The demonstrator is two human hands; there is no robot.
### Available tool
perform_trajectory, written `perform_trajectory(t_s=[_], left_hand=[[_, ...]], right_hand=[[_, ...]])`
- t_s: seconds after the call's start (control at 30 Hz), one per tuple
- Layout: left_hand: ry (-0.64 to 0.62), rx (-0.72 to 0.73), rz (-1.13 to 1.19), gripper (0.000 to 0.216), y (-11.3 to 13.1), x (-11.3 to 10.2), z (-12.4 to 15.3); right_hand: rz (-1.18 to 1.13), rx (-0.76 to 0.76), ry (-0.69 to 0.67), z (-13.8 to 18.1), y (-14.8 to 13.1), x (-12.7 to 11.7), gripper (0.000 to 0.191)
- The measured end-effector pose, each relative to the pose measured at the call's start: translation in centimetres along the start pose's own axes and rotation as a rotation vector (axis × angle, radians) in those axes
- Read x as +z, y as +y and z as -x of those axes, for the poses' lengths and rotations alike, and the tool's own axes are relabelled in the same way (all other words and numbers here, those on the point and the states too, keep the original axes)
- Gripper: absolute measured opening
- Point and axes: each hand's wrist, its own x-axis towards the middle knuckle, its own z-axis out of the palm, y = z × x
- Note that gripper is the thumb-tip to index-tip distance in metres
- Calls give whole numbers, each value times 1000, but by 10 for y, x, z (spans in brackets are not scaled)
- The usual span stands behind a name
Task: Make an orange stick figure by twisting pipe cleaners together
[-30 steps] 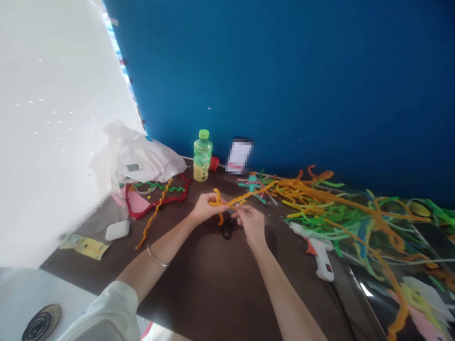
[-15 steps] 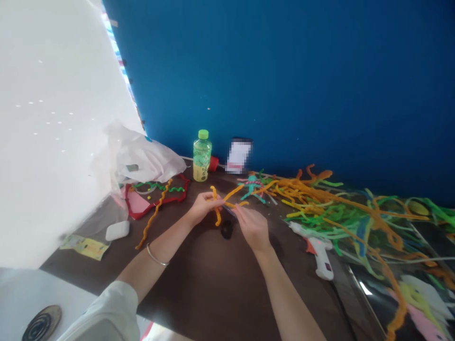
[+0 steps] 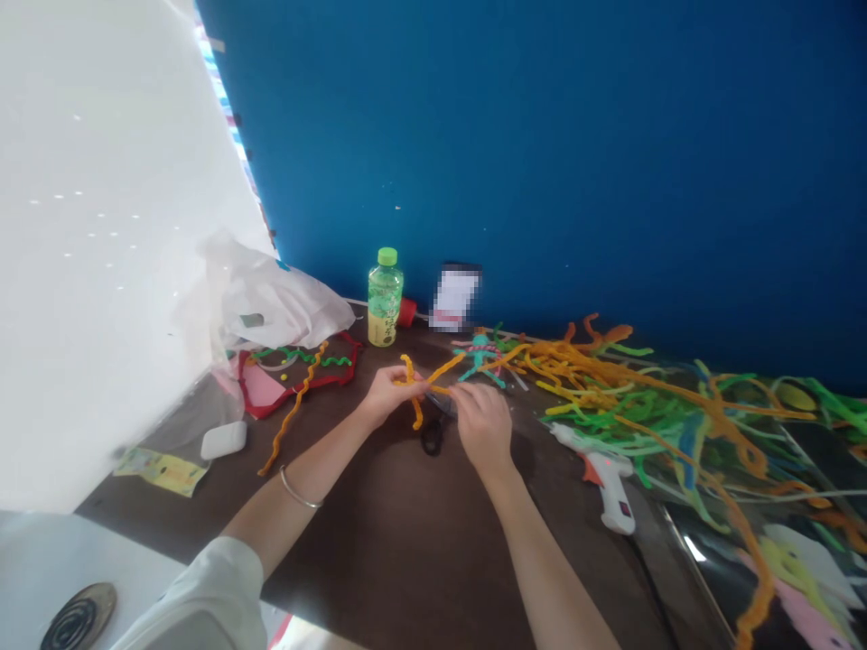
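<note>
My left hand [image 3: 387, 394] pinches an orange pipe cleaner [image 3: 410, 390] that is bent into loops, above the dark brown table [image 3: 406, 533]. My right hand [image 3: 482, 421] is closed on the same pipe cleaner from the right; a free orange end sticks up toward the back between the two hands. Black scissors [image 3: 432, 438] lie on the table just under my hands. A silver bangle sits on my left wrist.
A green-capped drink bottle [image 3: 385, 297] stands at the back by the blue wall. A white plastic bag [image 3: 271, 302], red and pink craft pieces [image 3: 271, 384] and a wavy orange pipe cleaner [image 3: 293, 408] lie left. A white glue gun [image 3: 606, 478] and a heap of pipe cleaners [image 3: 677, 406] lie right.
The long orange strand has been pulled free of the heap on the right. My right hand has moved closer to my left and closed on the pipe cleaner.
</note>
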Motion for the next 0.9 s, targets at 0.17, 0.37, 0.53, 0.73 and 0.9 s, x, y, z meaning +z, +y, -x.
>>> perform_trajectory(t_s=[0.17, 0.37, 0.53, 0.73, 0.9], left_hand=[[5, 34, -57, 30, 0, -1, 0], [-21, 51, -131, 28, 2, 0, 2], [-32, 31, -112, 28, 3, 0, 2], [-46, -10, 38, 31, 1, -5, -2], [-45, -26, 75, 31, -1, -5, -3]], right_hand=[[-427, 281, -114, -3, 2, 2, 21], [-1221, 871, -226, -7, 3, 2, 27], [-1430, 933, -192, -8, 0, -1, 25], [-1275, 781, -269, -6, -2, -3, 26], [-1136, 678, -263, -8, -3, -8, 21]])
